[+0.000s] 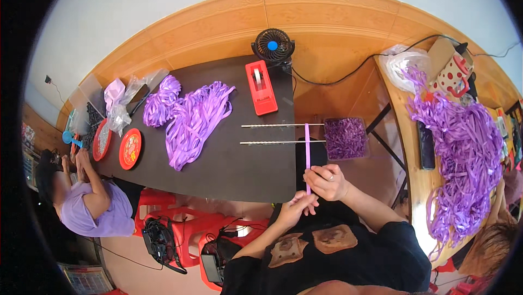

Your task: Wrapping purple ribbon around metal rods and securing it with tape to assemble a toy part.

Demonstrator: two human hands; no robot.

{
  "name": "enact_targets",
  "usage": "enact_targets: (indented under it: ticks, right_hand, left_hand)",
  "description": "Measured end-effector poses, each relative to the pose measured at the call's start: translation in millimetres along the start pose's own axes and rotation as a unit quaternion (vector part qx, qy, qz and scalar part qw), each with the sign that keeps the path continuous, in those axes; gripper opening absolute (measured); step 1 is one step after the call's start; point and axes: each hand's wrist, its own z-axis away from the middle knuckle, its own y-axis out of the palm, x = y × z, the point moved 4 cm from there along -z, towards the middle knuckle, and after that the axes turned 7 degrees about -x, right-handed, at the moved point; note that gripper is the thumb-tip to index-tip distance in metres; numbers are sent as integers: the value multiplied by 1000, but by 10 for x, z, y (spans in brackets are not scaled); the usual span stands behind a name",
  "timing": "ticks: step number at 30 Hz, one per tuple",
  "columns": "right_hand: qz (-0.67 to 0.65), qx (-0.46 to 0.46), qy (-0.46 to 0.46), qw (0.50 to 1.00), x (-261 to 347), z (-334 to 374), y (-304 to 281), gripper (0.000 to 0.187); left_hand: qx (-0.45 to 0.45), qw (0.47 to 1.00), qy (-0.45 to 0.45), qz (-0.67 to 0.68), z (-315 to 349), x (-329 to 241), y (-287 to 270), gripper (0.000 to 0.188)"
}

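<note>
A narrow purple ribbon (308, 153) runs from the farther of two thin metal rods across the nearer one and down to my hands. My right hand (327, 182), with a ring on one finger, is closed and pinches the ribbon below the nearer rod. Just below and to its left, my left hand (297, 209) is closed at the ribbon's lower end; its fingertips are partly hidden. Side by side, the far rod (272, 126) and near rod (272, 143) stick out past the dark table's (239, 172) right edge.
Beneath the rod ends stands a clear bin (357, 157) of purple pieces. A red tape dispenser (261, 89), a small fan (274, 45) and purple ribbon bundles (199, 120) are on the table. More ribbon (463, 153) covers the right-hand wooden table. Another person (95, 205) sits at left.
</note>
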Motion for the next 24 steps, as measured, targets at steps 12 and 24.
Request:
enact_targets:
  ticks: [12,24]
  right_hand:
    - [-95,-86,183,975,-749,-657,-21,24]
    - [-492,4,625,606,-1661,-3,1139,10]
  left_hand:
    - [-105,991,82,2,-638,148,81,35]
    - [-272,931,217,114,-1324,-394,206,18]
